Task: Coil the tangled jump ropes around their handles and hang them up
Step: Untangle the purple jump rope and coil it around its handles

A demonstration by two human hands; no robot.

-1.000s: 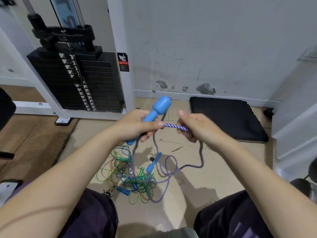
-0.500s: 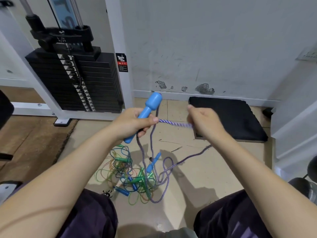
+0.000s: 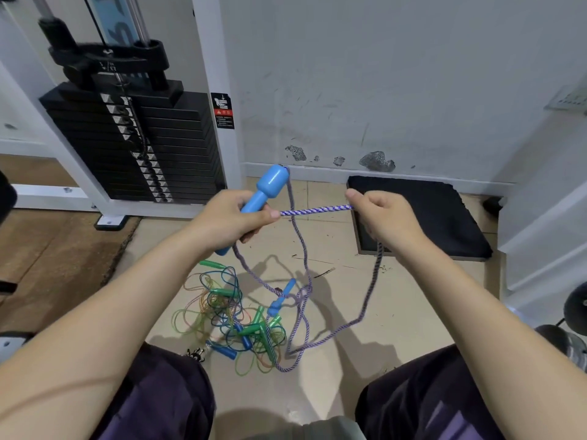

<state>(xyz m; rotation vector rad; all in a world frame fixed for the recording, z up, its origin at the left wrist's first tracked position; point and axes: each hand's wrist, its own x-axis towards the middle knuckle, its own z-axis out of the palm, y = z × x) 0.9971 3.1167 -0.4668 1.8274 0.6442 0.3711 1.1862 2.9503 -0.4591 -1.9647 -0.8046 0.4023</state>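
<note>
Smooth, seemingly plastic blue handle [image 3: 266, 196]; woven purple-white rope [image 3: 316, 211]; matt black cloth pad [image 3: 425, 214].

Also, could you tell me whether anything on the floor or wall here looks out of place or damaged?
Yes. A tangled pile of jump ropes lies on the floor between the person's knees, cords knotted over green and blue handles. On the wall just above the baseboard, patches of paint have flaked off, with scuff marks higher up.

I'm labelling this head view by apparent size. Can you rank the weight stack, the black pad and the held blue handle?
1. Weight stack, largest.
2. Black pad, somewhat smaller.
3. Blue handle in the left hand, smallest, though it is nearest the camera.
</note>
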